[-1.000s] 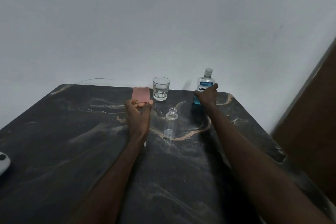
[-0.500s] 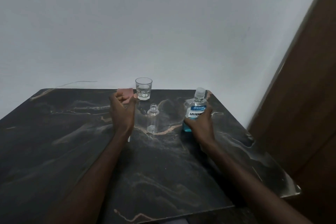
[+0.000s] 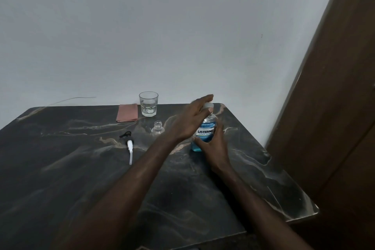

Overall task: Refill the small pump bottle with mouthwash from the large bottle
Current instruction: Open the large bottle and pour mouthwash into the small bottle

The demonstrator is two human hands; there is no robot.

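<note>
- Head view: my right hand [image 3: 213,148] is wrapped around the lower body of the large bottle [image 3: 206,132], which stands upright on the desk [image 3: 60,168] at about 2 o'clock from the desk's centre.
- Change noted: half a second ago my left hand [image 3: 190,122] rested near the pink cloth [image 3: 127,115] at 11 o'clock; it has since crossed over, and its fingers [image 3: 207,97] now close on the cap [image 3: 208,105], thumb against the near side.
- The large bottle has also come closer; a second ago it stood at the far desk edge, with my right hand reaching out for it.
- With my left hand gone from that spot, the pump head [image 3: 128,142] shows lying flat on the desk at about 10 o'clock, its white tube pointing toward me. It is well apart from both hands.
- The small pump bottle [image 3: 157,128] stands upright, neck open, just left of my left hand and partly hidden by it. It looks empty, though I cannot be sure through clear plastic.
- A drinking glass [image 3: 148,103] stands at 12 o'clock beside the cloth, untouched.
- Judgement: the receiving bottle is ready; the step in hand is unscrewing the cap. No pouring has begun, so the task is early.
- Risk: the narrow neck gives little margin, so the pour will need a slow tilt with the mouths close together.
</note>
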